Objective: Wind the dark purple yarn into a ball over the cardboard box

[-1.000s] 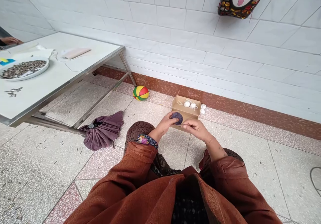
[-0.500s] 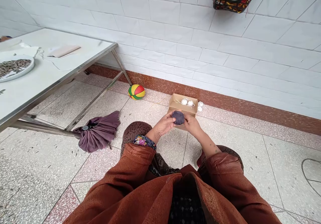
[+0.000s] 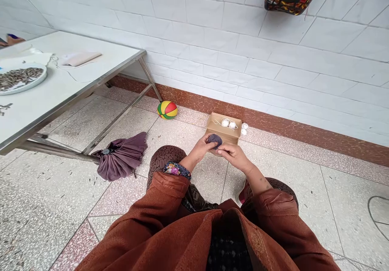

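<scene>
Holding a ball of yarn between thumb and fingers of the left hand, pinching closed with the right hand, at the ball's lower right edge.

The left edge crops the worktop and plate; the top edge, the dark basket. Near centre, the left grip partly hides the yarn ball (anything between the right grip's fingertips is too small to tell).

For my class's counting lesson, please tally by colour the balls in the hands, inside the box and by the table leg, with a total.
Dark ball: 1
White balls inside the box: 2
Multicoloured ball: 1
Total: 4
</scene>
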A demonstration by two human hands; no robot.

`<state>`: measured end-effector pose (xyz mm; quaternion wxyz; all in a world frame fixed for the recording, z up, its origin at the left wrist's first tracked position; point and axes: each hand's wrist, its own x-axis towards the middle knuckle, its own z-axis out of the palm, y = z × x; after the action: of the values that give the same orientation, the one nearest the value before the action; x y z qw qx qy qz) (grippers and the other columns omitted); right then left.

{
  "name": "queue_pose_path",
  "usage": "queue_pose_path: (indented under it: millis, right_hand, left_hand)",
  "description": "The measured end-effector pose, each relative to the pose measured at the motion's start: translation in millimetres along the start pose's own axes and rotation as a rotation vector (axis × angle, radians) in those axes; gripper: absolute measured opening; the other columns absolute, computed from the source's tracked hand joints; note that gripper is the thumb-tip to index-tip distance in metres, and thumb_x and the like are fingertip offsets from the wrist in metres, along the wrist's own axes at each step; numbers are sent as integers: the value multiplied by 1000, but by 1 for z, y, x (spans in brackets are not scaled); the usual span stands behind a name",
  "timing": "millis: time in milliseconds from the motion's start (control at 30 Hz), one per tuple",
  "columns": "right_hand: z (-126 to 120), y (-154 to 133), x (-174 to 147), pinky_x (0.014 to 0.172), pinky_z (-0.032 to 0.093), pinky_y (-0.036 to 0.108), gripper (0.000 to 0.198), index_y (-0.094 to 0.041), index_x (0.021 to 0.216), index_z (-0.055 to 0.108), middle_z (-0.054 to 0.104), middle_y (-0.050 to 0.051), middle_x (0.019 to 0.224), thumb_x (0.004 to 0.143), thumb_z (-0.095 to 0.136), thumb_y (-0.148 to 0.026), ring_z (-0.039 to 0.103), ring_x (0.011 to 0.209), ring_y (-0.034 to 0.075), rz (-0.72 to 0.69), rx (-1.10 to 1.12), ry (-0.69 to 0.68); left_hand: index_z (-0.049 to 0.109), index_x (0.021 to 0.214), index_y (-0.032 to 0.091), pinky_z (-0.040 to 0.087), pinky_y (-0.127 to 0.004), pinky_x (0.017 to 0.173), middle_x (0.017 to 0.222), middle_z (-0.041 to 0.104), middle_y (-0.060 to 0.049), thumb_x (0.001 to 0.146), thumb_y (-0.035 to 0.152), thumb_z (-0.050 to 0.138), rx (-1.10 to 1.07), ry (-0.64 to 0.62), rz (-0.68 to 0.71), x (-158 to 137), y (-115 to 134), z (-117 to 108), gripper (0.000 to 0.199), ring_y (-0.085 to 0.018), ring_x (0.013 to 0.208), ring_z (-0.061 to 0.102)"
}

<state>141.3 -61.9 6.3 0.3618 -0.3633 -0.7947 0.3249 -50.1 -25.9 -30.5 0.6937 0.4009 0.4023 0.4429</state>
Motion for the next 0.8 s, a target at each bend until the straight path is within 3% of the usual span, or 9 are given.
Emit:
queue_pose_path:
  millis: [167, 300, 400, 567, 800]
  right_hand:
    - [-15, 7, 7, 84, 55, 35, 30, -24, 89, 75, 75, 5, 89, 102, 60, -46, 69, 86, 21, 131, 6, 257]
    - [-11, 24, 11, 83, 54, 36, 30, -23, 85, 72, 73, 5, 86, 98, 60, -48, 67, 84, 22, 240, -19, 343]
    - [0, 38, 12, 77, 52, 34, 29, -23, 82, 68, 70, 4, 80, 97, 58, -45, 65, 78, 21, 316, -27, 335]
    - [20, 51, 6, 72, 49, 31, 23, -23, 85, 65, 69, 2, 79, 99, 50, -33, 64, 75, 21, 385, -108, 203]
    - [29, 38, -15, 72, 48, 28, 21, -24, 98, 68, 74, 3, 93, 106, 49, -28, 69, 87, 20, 321, -389, -2]
  left_hand:
    - [70, 133, 21, 45, -28, 72, 117, 72, -10, 76, 34, 82, 111, -234, -68, -6, -2, 2, 60, -21, 95, 65]
    - [65, 141, 27, 48, -31, 82, 117, 71, -9, 75, 32, 85, -19, -330, -106, -11, -1, 4, 70, -22, 102, 65]
    - [63, 143, 30, 49, -34, 90, 123, 69, -8, 75, 30, 85, -161, -356, -122, -13, 4, 6, 71, -22, 108, 65]
    - [70, 130, 21, 49, -32, 86, 118, 71, -9, 75, 31, 81, -302, -252, -73, -11, 10, 5, 57, -21, 99, 66]
    - [68, 114, 19, 48, -28, 69, 98, 71, -4, 67, 28, 70, -395, 61, -123, 1, 3, -8, 47, -17, 83, 63]
